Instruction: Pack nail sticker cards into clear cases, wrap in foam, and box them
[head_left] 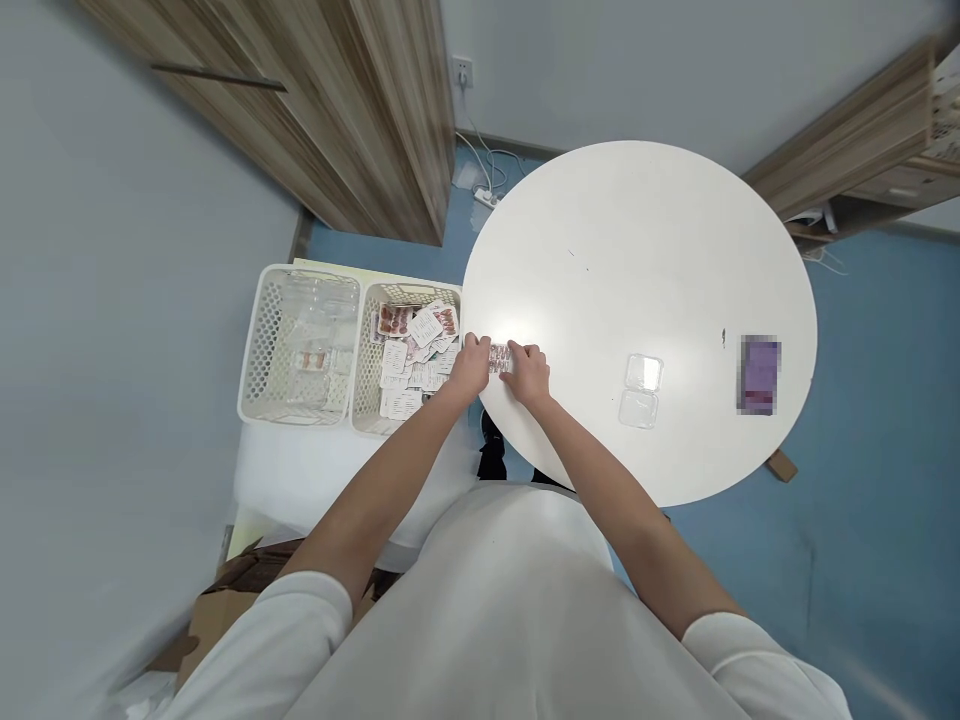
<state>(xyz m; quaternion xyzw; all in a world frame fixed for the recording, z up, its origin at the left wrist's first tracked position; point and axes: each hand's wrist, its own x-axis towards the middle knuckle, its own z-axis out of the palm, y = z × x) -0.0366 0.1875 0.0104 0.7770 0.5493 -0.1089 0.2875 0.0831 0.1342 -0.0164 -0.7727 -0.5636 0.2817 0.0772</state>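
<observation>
Here, a small, thin, pale card with rows of pinkish-brown motifs [499, 358] sits between the hands, low over the round white table [652, 240], just inside its rim between 8 and 9 o'clock. Its printed rows run from 9 to 3 o'clock, and its long axis seems to lie the same way, though fingers cover the ends. The left hand [470, 367] is curled, pinching the 9 o'clock end and overlapping the table's edge; the right hand [529, 374] pinches the 3 o'clock end between thumb and fingers.

Past that edge, at 9 o'clock from the card, a white perforated plastic basket of printed cards [360, 400] stands just beside the table, leaving little room there. Farther along at 9 o'clock, a white perforated plastic basket of clear cases [255, 345] adjoins it. The widest room for moving stretches over the white tabletop toward 1 and 2 o'clock. At 3 o'clock, well apart from the card, lies an open clear plastic case [641, 390], its 2 halves set roughly along 12 and 6; beyond it rests a blurred purple rectangle [760, 375].
</observation>
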